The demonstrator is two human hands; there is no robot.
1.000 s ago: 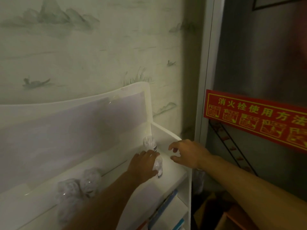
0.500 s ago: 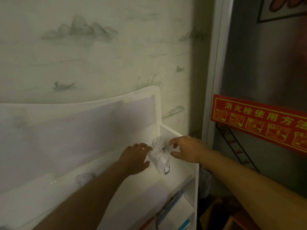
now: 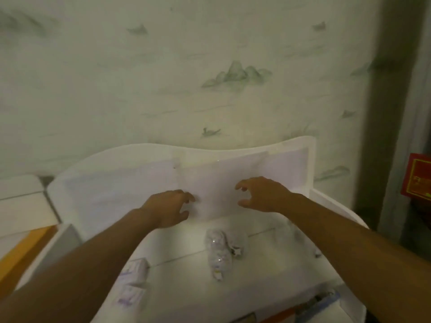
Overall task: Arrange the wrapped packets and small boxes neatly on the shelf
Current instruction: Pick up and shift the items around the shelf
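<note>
Hovering over the white shelf (image 3: pixel 268 250), both hands hold nothing: the left hand (image 3: pixel 169 209) and the right hand (image 3: pixel 263 194) each show a wide, loosely curled grip, well apart from each other. Below and between them lies a wrapped packet (image 3: pixel 218 252) in crinkly clear film, with another wrapped packet (image 3: pixel 134 279) near the left forearm. Risk, as I judge it: that slick film could slip from a hasty pinch, or a forearm could sweep the nearer one off the front edge.
</note>
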